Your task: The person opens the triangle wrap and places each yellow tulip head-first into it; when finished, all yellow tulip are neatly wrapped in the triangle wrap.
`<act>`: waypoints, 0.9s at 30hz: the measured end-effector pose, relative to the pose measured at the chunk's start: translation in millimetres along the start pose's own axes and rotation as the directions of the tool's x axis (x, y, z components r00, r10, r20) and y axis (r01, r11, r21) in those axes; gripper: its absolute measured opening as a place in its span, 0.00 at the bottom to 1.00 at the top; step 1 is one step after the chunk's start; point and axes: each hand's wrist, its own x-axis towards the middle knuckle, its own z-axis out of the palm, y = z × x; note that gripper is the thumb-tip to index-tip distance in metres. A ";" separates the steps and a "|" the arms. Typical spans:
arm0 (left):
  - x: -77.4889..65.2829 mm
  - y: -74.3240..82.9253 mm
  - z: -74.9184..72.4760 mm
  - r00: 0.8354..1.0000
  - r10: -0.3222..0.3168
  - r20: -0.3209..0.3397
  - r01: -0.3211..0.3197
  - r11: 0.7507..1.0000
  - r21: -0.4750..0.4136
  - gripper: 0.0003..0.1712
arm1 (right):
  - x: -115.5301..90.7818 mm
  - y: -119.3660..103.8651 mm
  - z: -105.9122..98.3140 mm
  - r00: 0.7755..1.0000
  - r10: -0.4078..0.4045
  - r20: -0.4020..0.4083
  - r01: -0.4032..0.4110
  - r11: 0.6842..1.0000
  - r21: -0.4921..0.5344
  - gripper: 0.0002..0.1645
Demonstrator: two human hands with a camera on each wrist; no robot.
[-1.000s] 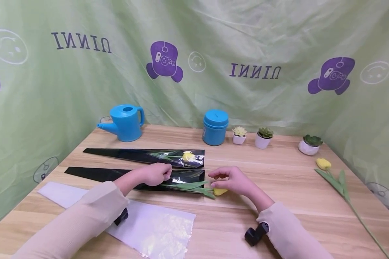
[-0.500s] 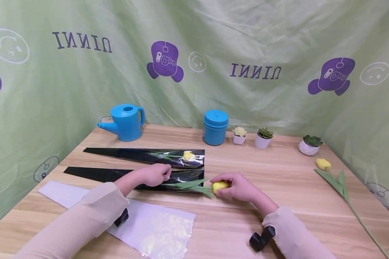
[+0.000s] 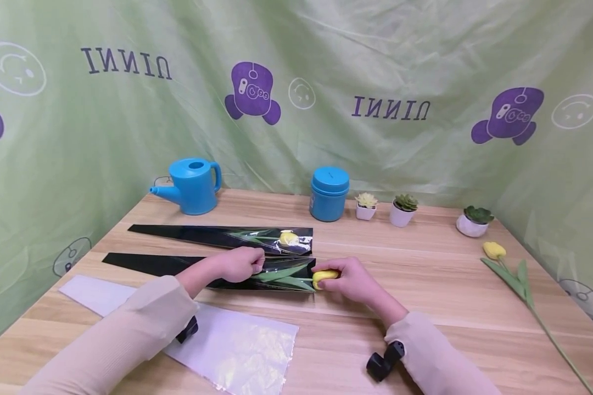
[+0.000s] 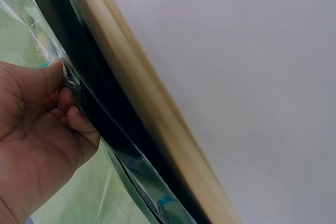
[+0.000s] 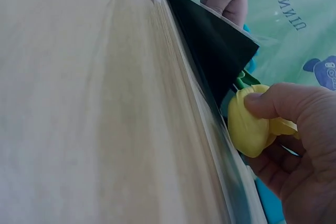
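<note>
A yellow tulip (image 5: pixel 244 124) lies with its stem and leaves inside the nearer black flower sleeve (image 3: pixel 143 264), its bloom at the sleeve's wide right mouth. My right hand (image 3: pixel 354 281) pinches the bloom between thumb and fingers. With thumb and fingers, my left hand (image 3: pixel 238 265) pinches the sleeve's clear film (image 4: pixel 71 80) partway along it. Its fingertips are partly hidden in the head view. Behind lies a second black sleeve (image 3: pixel 178 233), holding another yellow tulip (image 3: pixel 289 238) wholly within it.
A white translucent sleeve (image 3: pixel 247 340) lies under my left forearm. A loose tulip (image 3: pixel 494 250) rests at the right. Along the back stand a blue watering can (image 3: pixel 194 186), a blue lidded canister (image 3: pixel 329 195) and small potted succulents (image 3: pixel 402 210). A green curtain (image 3: pixel 286 148) surrounds the table.
My right hand has closed its fingers on the tulip bloom and moved left with it. The leaves have slid farther into the sleeve. My left hand has stayed nearly in place.
</note>
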 end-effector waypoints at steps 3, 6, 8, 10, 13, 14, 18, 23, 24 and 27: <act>0.1 0.7 0.0 1.000 0.006 -0.007 -0.006 1.000 0.001 0.10 | 3.0 -1.5 5.3 1.000 0.014 -0.018 -0.014 1.000 0.002 0.18; 0.9 0.8 -0.1 1.000 0.011 -0.010 -0.011 1.000 0.002 0.10 | 5.9 -2.4 9.4 0.999 0.039 -0.028 -0.038 0.999 0.010 0.17; 1.7 0.6 0.1 1.000 0.011 -0.011 -0.011 1.000 0.003 0.10 | 7.2 -2.8 11.3 0.998 0.056 -0.020 -0.055 0.998 0.028 0.18; 2.1 0.5 0.1 1.000 0.007 -0.010 -0.007 1.000 0.009 0.10 | 7.6 -3.5 12.1 0.997 0.074 -0.004 -0.074 0.996 0.047 0.19; 2.5 0.2 0.5 1.000 -0.005 -0.007 0.005 1.000 0.011 0.10 | 6.8 -3.4 11.4 0.997 0.072 0.025 -0.074 0.995 0.067 0.23; 2.4 0.2 0.6 1.000 -0.007 -0.005 0.007 1.000 0.011 0.10 | 6.1 -3.4 10.7 0.997 0.069 0.033 -0.071 0.995 0.072 0.24; 2.3 -0.2 1.1 1.000 -0.009 -0.006 0.009 1.000 0.011 0.10 | 2.9 -0.8 6.7 0.998 0.053 0.041 -0.056 0.993 0.100 0.24; 2.0 0.0 0.7 1.000 -0.013 -0.003 0.013 1.000 0.013 0.10 | -0.1 3.0 3.5 0.998 0.060 0.016 -0.062 0.990 0.129 0.19; 2.1 0.3 0.7 1.000 -0.013 -0.001 0.013 1.000 0.012 0.10 | -0.2 3.6 3.4 0.998 0.063 0.009 -0.063 0.989 0.131 0.18; 1.9 1.1 1.3 1.000 -0.006 -0.002 0.006 1.000 0.007 0.10 | 0.2 3.0 3.9 0.996 0.086 -0.010 -0.084 0.985 0.148 0.14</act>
